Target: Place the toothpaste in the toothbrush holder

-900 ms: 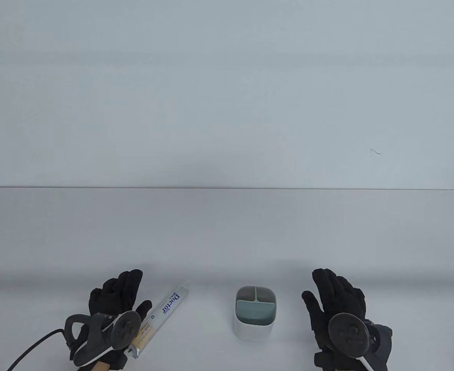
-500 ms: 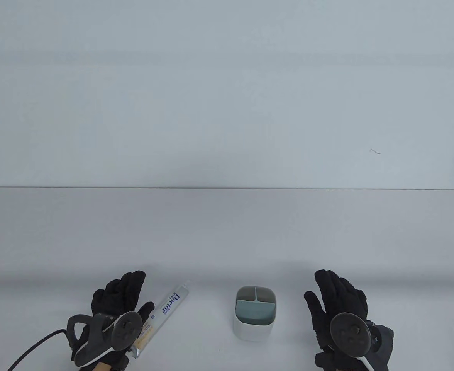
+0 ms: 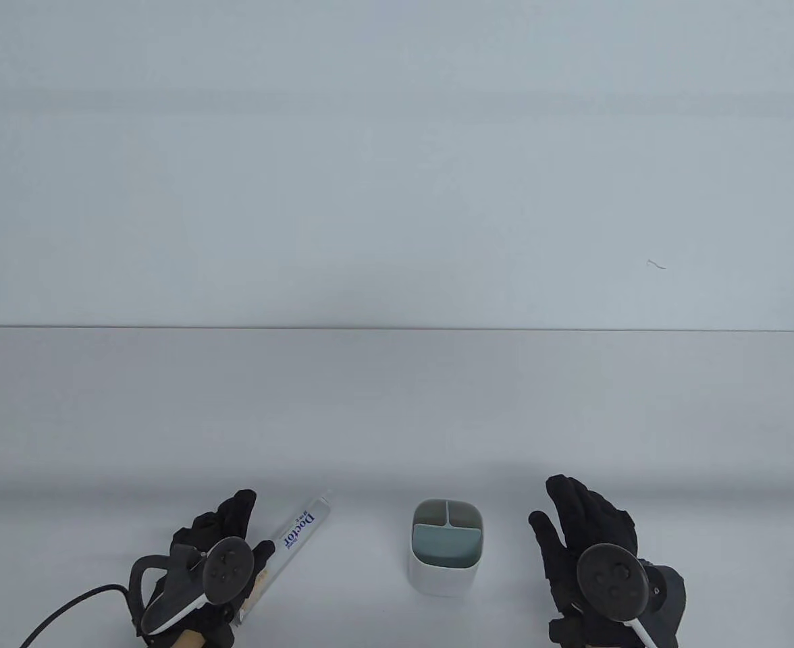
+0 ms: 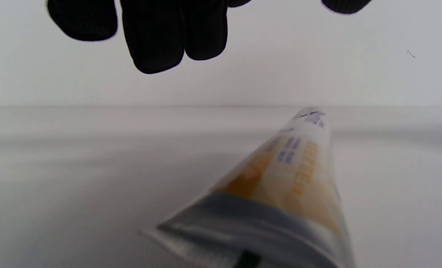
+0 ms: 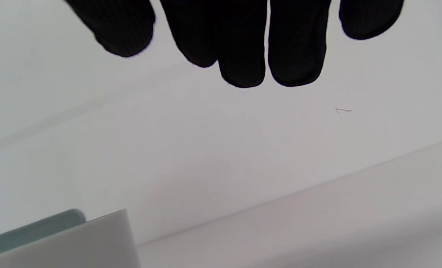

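In the table view, the white toothpaste tube (image 3: 287, 551) with blue "Doctor" print lies on the table (image 3: 397, 418), touching the thumb side of the left hand (image 3: 216, 540); the white toothbrush holder (image 3: 446, 547) stands between both hands. The right hand (image 3: 589, 540) is flat, fingers spread.

In the left wrist view, the fingers (image 4: 157, 33) hang loose above the tube (image 4: 280, 186), grasping nothing.

In the right wrist view, the fingers (image 5: 243, 44) are extended and hold nothing; the holder's corner (image 5: 64, 238) is at lower left.

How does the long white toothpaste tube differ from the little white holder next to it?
The white toothpaste tube lies flat and slanted; the white three-compartment toothbrush holder stands upright. The tube is long, slim and printed in blue and orange; the holder is squat, plain, with a grey-green inside. Both sit on the white table, apart.
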Motion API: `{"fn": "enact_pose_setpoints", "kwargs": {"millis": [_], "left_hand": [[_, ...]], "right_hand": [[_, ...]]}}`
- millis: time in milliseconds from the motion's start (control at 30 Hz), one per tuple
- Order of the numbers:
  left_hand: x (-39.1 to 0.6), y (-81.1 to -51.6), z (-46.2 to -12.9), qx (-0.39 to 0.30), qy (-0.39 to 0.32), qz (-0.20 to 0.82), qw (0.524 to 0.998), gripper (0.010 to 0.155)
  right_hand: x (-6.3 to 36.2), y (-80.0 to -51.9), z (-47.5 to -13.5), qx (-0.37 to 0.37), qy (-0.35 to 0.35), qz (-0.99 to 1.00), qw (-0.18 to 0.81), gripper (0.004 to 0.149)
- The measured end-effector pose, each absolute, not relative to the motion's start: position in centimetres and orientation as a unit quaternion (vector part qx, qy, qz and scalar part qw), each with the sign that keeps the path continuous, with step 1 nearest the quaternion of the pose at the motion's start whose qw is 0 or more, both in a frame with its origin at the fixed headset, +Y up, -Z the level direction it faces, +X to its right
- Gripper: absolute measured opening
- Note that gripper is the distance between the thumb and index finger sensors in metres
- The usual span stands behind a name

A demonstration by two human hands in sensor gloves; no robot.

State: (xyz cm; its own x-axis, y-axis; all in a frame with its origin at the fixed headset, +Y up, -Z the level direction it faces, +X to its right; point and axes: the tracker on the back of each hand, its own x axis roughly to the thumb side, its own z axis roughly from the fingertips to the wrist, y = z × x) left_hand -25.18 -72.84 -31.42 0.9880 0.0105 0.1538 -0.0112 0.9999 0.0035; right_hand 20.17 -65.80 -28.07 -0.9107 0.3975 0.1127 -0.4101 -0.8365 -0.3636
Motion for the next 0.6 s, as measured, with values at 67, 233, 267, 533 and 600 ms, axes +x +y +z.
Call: {"fn": "enact_pose_setpoints", "kwargs": {"millis": [67, 233, 267, 533, 600], "left_hand": [[-25.2, -73.4, -31.5, -0.015, -0.075, 0.002, 0.997, 0.075], [-25.4, -75.0, -31.8, -0.058, -0.07, -0.013, 0.996, 0.077], [-25.4, -75.3, -31.9, -0.069, -0.072, -0.013, 0.995, 0.079], [-24.2, -78.1, -31.8, -0.16, -0.094, -0.093, 0.978, 0.079], [-23.7, -78.8, -31.6, -0.181, -0.098, -0.137, 0.969, 0.072]], "right_hand": [[20.1, -65.8, -28.1, 0.018, -0.192, 0.958, 0.211, 0.057], [19.9, -65.9, -28.1, 0.02, -0.185, 0.959, 0.212, 0.057], [19.9, -65.9, -28.1, 0.02, -0.185, 0.959, 0.212, 0.057], [19.8, -66.0, -28.2, 0.023, -0.183, 0.959, 0.216, 0.057], [19.7, -66.0, -28.2, 0.022, -0.182, 0.961, 0.208, 0.057]]}}
